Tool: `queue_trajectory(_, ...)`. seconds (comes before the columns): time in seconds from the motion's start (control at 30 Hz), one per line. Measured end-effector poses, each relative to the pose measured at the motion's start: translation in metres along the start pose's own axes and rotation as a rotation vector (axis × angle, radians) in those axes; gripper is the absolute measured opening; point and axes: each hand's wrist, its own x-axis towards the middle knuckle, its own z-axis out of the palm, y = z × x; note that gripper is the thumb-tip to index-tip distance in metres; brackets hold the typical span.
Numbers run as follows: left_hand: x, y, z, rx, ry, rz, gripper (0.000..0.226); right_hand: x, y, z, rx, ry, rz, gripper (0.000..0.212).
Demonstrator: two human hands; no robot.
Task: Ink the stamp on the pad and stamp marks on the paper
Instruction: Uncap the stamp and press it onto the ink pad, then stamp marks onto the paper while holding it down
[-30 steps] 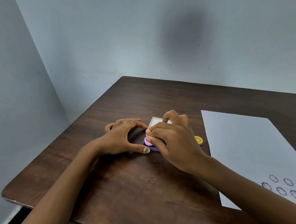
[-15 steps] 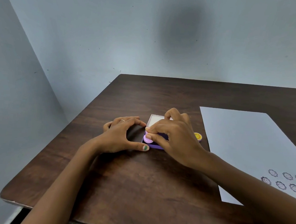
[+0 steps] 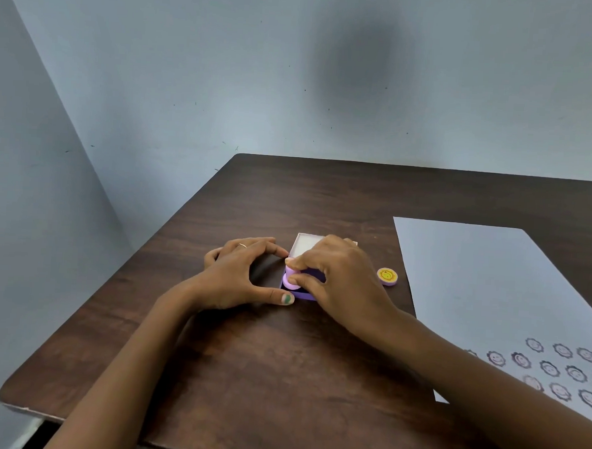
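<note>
Right hand fingers pinched on stamp pressed into ink pad, left hand splayed bracing pad edge; risk: tilted lift smearing ink, uneven mark on paper.

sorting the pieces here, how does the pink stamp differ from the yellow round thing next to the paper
The stamp is pink and stands upright on the purple ink pad; the yellow disc is low and flat and lies on the table. The stamp is pinched in the right hand; the disc lies untouched between that hand and the paper. Both are small and round.
</note>
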Motion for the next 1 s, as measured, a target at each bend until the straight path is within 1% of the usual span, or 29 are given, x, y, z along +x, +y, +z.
queue_trajectory(0.1, -0.001, 0.000, -0.001, -0.001, -0.011, 0.001, 0.074, 0.002, -0.002, -0.002, 0.065, -0.020, 0.052, 0.020)
queue_trajectory(0.17, -0.002, 0.001, -0.001, -0.010, -0.011, -0.001, 0.067, 0.005, -0.003, -0.008, 0.203, 0.010, 0.148, 0.019)
queue_trajectory(0.23, -0.002, 0.002, -0.001, -0.004, -0.011, -0.004, 0.065, 0.008, -0.003, -0.017, 0.432, 0.093, 0.306, 0.017)
queue_trajectory(0.3, -0.001, 0.002, -0.001, 0.006, -0.015, -0.003, 0.073, 0.008, -0.001, -0.028, 0.706, 0.163, 0.470, 0.016)
queue_trajectory(0.37, 0.000, 0.002, -0.001, 0.003, -0.018, -0.007, 0.080, 0.007, 0.002, -0.039, 1.003, 0.164, 0.625, 0.017)
queue_trajectory(0.47, 0.001, 0.001, -0.002, 0.001, -0.026, -0.011, 0.081, 0.003, 0.009, -0.053, 1.450, 0.111, 0.857, 0.025)
queue_trajectory(0.53, 0.000, 0.002, -0.001, 0.000, -0.026, -0.007, 0.082, -0.002, 0.014, -0.062, 1.630, 0.122, 0.961, 0.024)
queue_trajectory(0.63, -0.002, 0.004, -0.001, -0.035, 0.006, -0.008, 0.086, -0.011, 0.022, -0.072, 1.780, 0.173, 1.038, 0.023)
queue_trajectory(0.67, -0.003, 0.004, -0.002, -0.054, 0.017, -0.018, 0.087, -0.014, 0.024, -0.074, 1.821, 0.177, 1.033, 0.029)
queue_trajectory(0.73, -0.004, 0.006, -0.003, -0.090, 0.028, -0.036, 0.089, -0.020, 0.028, -0.078, 1.882, 0.167, 1.003, 0.050)
queue_trajectory(0.8, -0.005, 0.009, -0.003, -0.099, 0.044, -0.030, 0.089, -0.024, 0.034, -0.081, 1.892, 0.174, 0.990, 0.059)
queue_trajectory(0.9, -0.005, 0.012, -0.005, -0.148, 0.109, -0.048, 0.087, -0.030, 0.039, -0.089, 1.886, 0.198, 0.985, 0.061)
queue_trajectory(1.0, -0.003, 0.017, -0.006, -0.189, 0.246, -0.055, 0.084, -0.041, 0.048, -0.103, 1.848, 0.221, 0.955, 0.061)
